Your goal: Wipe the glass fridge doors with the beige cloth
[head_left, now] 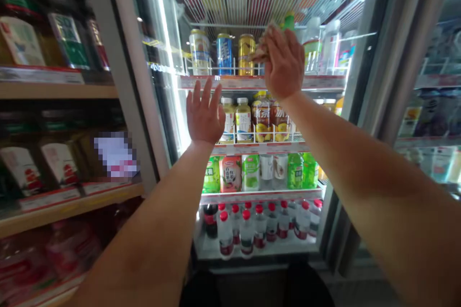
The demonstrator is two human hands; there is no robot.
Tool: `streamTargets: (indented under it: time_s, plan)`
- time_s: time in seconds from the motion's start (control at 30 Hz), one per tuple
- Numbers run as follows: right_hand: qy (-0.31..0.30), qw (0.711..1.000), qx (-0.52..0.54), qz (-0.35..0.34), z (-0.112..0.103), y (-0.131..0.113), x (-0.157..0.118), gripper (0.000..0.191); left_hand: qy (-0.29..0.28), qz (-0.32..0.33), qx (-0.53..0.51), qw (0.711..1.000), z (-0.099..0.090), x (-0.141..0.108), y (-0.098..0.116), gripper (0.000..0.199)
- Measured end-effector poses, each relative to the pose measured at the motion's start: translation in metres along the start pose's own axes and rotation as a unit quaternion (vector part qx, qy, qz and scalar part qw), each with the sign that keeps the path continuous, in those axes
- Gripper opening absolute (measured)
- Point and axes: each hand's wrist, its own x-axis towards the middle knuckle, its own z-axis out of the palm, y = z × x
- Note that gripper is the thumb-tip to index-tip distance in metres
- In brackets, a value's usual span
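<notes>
My right hand (285, 64) is pressed over a crumpled brownish cloth (262, 44), raised in front of the upper part of a lit drinks fridge. My left hand (205, 114) is lifted lower and to the left, fingers spread and nothing in it. Whether its palm touches the fridge's glass door cannot be made out. Behind the hands stand a blue can (224, 54), a gold can (247, 54) and bottles of brown tea (261, 114). My right hand hides part of the upper row.
Bottles with red caps (247, 232) fill the fridge's bottom, below a row of green and red drinks (230, 174). On the left, a wooden shelf (61, 91) bears large jars (68, 29). Another fridge (428, 139) stands at the right.
</notes>
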Motion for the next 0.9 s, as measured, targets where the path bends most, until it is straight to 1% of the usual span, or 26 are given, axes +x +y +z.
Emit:
streamTargets:
  time_s: [0.03, 0.1, 0.13, 0.17, 0.2, 0.23, 0.3, 0.33, 0.37, 0.4, 0.43, 0.53, 0.57, 0.6, 0.67, 0.7, 0.73, 0.77, 0.8, 0.83, 0.9]
  plan:
    - [-0.034, 0.999, 0.006, -0.040, -0.001, -0.004, -0.004, 0.052, -0.001, -0.002, -0.002, 1.000, 0.000, 0.000, 0.000, 0.061]
    - [-0.121, 0.983, 0.026, -0.134, -0.004, -0.014, -0.012, 0.053, -0.003, -0.004, -0.002, 1.000, 0.000, 0.000, 0.000, 0.061]
    - [-0.154, 0.974, 0.035, -0.161, -0.005, -0.018, -0.015, 0.053, -0.003, -0.005, 0.000, 1.000, 0.000, 0.000, 0.000, 0.061]
    - [-0.170, 0.970, 0.041, -0.166, -0.006, -0.020, -0.016, 0.053, -0.002, -0.004, 0.004, 1.000, 0.001, 0.000, 0.000, 0.061]
    - [-0.168, 0.974, 0.043, -0.148, -0.006, -0.021, -0.017, 0.053, -0.001, -0.003, 0.009, 1.000, 0.001, 0.000, 0.000, 0.061]
    - [-0.153, 0.981, 0.040, -0.114, -0.005, -0.020, -0.016, 0.053, -0.001, -0.001, 0.015, 1.000, 0.001, 0.000, 0.000, 0.061]
    - [-0.104, 0.994, 0.027, -0.034, -0.003, -0.017, -0.016, 0.055, -0.002, 0.000, 0.023, 1.000, 0.000, 0.000, 0.000, 0.061]
    - [-0.085, 0.996, 0.022, -0.008, -0.003, -0.015, -0.016, 0.056, -0.002, 0.000, 0.024, 1.000, 0.000, 0.000, 0.000, 0.061]
    - [-0.077, 0.997, 0.019, -0.001, -0.003, -0.014, -0.017, 0.057, -0.001, 0.000, 0.025, 1.000, 0.000, 0.000, 0.001, 0.061]
    - [-0.083, 0.996, 0.022, -0.012, -0.004, -0.014, -0.018, 0.058, 0.000, 0.001, 0.026, 1.000, 0.000, 0.000, 0.001, 0.061]
    - [-0.100, 0.994, 0.030, -0.039, -0.005, -0.015, -0.019, 0.058, 0.001, 0.003, 0.029, 1.000, 0.000, 0.000, 0.001, 0.061]
    - [-0.173, 0.974, 0.060, -0.137, -0.006, -0.018, -0.018, 0.055, -0.001, 0.004, 0.044, 0.999, -0.001, -0.001, 0.003, 0.059]
    - [-0.175, 0.972, 0.065, -0.141, -0.004, -0.019, -0.017, 0.054, -0.002, 0.004, 0.044, 0.999, -0.002, -0.001, 0.003, 0.059]
    - [-0.153, 0.979, 0.066, -0.118, -0.002, -0.020, -0.014, 0.054, -0.003, 0.002, 0.041, 0.999, -0.002, -0.001, 0.004, 0.059]
    - [-0.070, 0.995, 0.066, -0.019, 0.005, -0.022, -0.009, 0.055, -0.004, -0.002, 0.031, 0.999, -0.003, -0.002, 0.005, 0.060]
    - [-0.030, 0.997, 0.065, 0.030, 0.008, -0.024, -0.008, 0.056, -0.005, -0.002, 0.029, 1.000, -0.003, -0.002, 0.005, 0.060]
    - [-0.008, 0.996, 0.065, 0.056, 0.010, -0.027, -0.007, 0.056, -0.007, -0.004, 0.028, 1.000, -0.004, -0.002, 0.006, 0.060]
    - [-0.010, 0.997, 0.064, 0.052, 0.011, -0.031, -0.008, 0.056, -0.008, -0.007, 0.027, 1.000, -0.004, -0.002, 0.006, 0.060]
    - [-0.035, 0.997, 0.065, 0.021, 0.011, -0.034, -0.009, 0.056, -0.010, -0.010, 0.025, 1.000, -0.005, -0.001, 0.007, 0.060]
    - [-0.074, 0.995, 0.066, -0.028, 0.010, -0.037, -0.011, 0.055, -0.012, -0.013, 0.022, 1.000, -0.005, -0.001, 0.007, 0.059]
    - [-0.146, 0.980, 0.071, -0.118, 0.008, -0.037, -0.012, 0.053, -0.017, -0.019, 0.014, 1.000, -0.006, -0.001, 0.008, 0.059]
